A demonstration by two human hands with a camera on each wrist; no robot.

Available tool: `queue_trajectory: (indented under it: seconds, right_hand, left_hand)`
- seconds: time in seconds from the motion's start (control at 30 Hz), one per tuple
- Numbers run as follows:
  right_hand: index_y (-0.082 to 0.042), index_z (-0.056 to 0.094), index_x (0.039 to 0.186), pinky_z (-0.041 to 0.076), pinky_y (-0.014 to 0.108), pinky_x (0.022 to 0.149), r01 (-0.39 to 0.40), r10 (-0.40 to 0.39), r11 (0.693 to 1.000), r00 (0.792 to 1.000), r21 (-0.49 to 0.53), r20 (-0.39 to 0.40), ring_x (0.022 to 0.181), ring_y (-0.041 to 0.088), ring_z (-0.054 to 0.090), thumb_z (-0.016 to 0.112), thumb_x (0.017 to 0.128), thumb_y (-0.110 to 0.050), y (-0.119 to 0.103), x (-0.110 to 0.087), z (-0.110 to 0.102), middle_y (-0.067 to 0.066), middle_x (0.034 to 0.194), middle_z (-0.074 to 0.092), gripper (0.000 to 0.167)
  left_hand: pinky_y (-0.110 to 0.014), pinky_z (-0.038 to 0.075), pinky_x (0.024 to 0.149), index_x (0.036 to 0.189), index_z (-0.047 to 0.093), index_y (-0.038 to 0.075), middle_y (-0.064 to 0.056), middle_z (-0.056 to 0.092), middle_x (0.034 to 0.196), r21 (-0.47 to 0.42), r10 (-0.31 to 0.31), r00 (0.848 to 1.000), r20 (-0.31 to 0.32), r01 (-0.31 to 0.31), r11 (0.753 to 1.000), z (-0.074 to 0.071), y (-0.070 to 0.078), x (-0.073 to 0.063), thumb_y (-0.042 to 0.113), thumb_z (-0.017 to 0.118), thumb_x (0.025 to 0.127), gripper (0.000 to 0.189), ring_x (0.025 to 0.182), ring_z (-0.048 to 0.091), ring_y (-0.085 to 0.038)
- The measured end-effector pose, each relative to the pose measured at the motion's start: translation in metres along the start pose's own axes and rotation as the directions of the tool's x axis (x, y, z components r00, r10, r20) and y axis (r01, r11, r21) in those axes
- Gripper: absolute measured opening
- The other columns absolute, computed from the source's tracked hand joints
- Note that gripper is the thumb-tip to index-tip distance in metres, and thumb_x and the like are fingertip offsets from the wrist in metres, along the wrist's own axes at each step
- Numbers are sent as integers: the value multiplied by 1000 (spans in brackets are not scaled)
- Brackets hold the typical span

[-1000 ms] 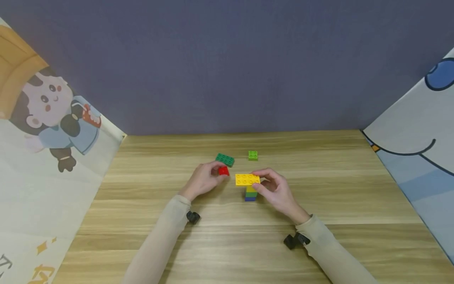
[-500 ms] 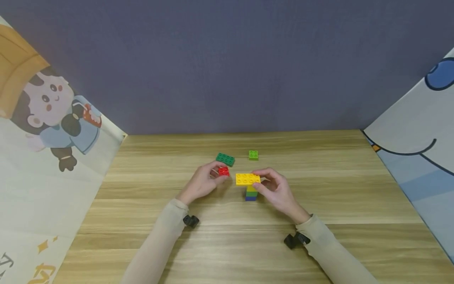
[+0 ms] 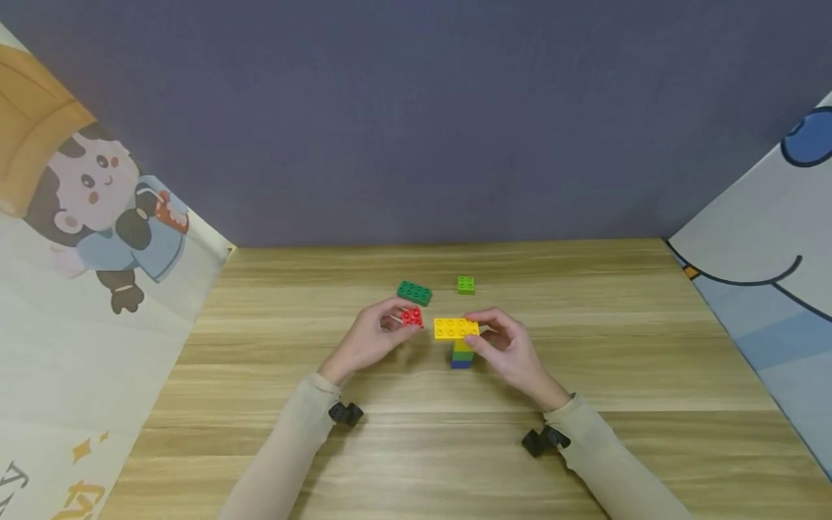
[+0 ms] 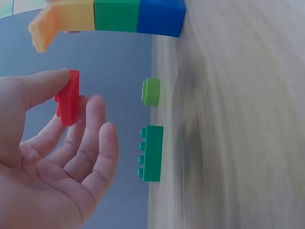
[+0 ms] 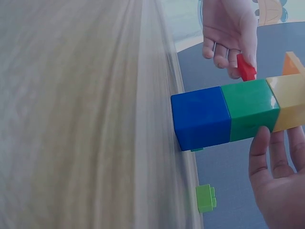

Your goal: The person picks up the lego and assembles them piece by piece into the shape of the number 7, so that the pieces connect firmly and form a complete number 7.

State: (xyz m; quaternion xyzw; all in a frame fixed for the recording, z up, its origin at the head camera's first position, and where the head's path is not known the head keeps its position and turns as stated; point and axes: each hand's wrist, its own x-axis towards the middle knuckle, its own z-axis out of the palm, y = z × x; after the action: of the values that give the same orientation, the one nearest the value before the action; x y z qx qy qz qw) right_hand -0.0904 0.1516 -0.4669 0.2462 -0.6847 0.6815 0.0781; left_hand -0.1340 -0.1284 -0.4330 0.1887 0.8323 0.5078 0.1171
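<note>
small red studded plastic brick point(image 3: 412, 318) is turning: its studs are now showing plainly in the head view, unlike one second earlier.
the left hand point(image 3: 370, 336) is pinching this brick, thumb and fingertip opening only to its width, the remaining fingers curving loosely; it is holding the brick above the wood-grain tabletop point(image 3: 585, 325), near the yellow eight-stud plastic plate point(image 3: 448, 328). the right hand point(image 3: 510, 350) is keeping its thumb-and-finger grip on that plate's right end, the plate topping a blue, green and yellow plastic brick stack point(image 3: 461, 356).
</note>
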Motion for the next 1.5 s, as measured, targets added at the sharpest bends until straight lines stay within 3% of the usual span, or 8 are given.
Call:
queue_trajectory:
  seconds: [0.2, 0.47, 0.67, 0.97, 1.17, 1.3, 1.4, 1.5]
  right_hand:
    - [13, 62, 122, 59, 19, 84, 10, -10, 1000, 1000, 4, -2, 101, 12, 69, 73, 102, -9, 2, -1, -1, -11, 124, 71, 33]
    - [13, 62, 123, 59, 19, 84, -2, 2, 1000, 1000, -4, -6, 101, 11, 68, 73, 100, -5, 0, 0, 0, -12, 124, 72, 31]
    - [13, 62, 123, 60, 19, 85, -13, 13, 1000, 1000, -9, -7, 101, 10, 68, 74, 100, -5, -1, 0, 0, -12, 124, 72, 31]
    - [13, 62, 122, 59, 19, 85, -1, 1, 1000, 1000, -14, -6, 103, 7, 68, 73, 100, -1, -1, 0, 1, -13, 124, 71, 29]
    - [15, 61, 122, 60, 19, 86, 18, -19, 1000, 1000, 13, 2, 103, 7, 68, 71, 100, 1, 3, 1, 1, -11, 125, 71, 28]
    - [15, 61, 122, 60, 19, 87, 20, -20, 1000, 1000, 14, 9, 105, 5, 68, 69, 98, 8, 4, 1, 1, -12, 125, 71, 26]
    - [15, 60, 122, 59, 19, 86, 26, -26, 999, 1000, 24, 10, 105, 5, 68, 69, 99, 7, 5, 1, 0, -11, 125, 71, 26]
    - [16, 60, 123, 59, 19, 85, 31, -31, 999, 999, 30, 8, 104, 6, 68, 69, 100, 5, 7, 0, 0, -10, 125, 71, 27]
  left_hand:
    - [-30, 61, 81, 137, 67, 5, -11, 76, 121, -65, 1, 1000, -4, -1, 998, 2, 2, -3, 20, 77, 99, 42, 97, 72, -20]
    - [-26, 59, 84, 135, 68, 2, -12, 77, 117, -69, 39, 999, -19, -40, 997, 8, -4, -4, 18, 78, 99, 41, 94, 71, -17]
    - [-34, 60, 79, 138, 65, 2, -15, 78, 114, -151, -7, 1000, -18, 4, 988, 10, 0, -5, 14, 78, 98, 43, 95, 74, -29]
    - [-40, 62, 86, 144, 56, -1, -27, 76, 122, -308, -80, 993, 88, 103, 946, 11, 0, -7, 9, 71, 101, 47, 106, 74, -48]
    - [-55, 62, 95, 150, 50, -2, -31, 71, 130, -341, -63, 988, 142, 109, 934, 10, 4, -8, 12, 67, 105, 50, 104, 74, -46]
    - [-52, 62, 98, 152, 48, -3, -30, 70, 133, -368, -64, 984, 164, 121, 922, 10, 8, -12, 10, 64, 107, 50, 100, 77, -40]
    - [-49, 63, 98, 151, 49, -1, -28, 71, 134, -375, -56, 984, 168, 117, 920, 11, 11, -15, 11, 63, 107, 48, 103, 75, -46]
    - [-55, 61, 101, 150, 51, 2, -31, 69, 134, -383, -38, 984, 176, 104, 918, 11, 13, -16, 11, 62, 108, 45, 105, 74, -50]
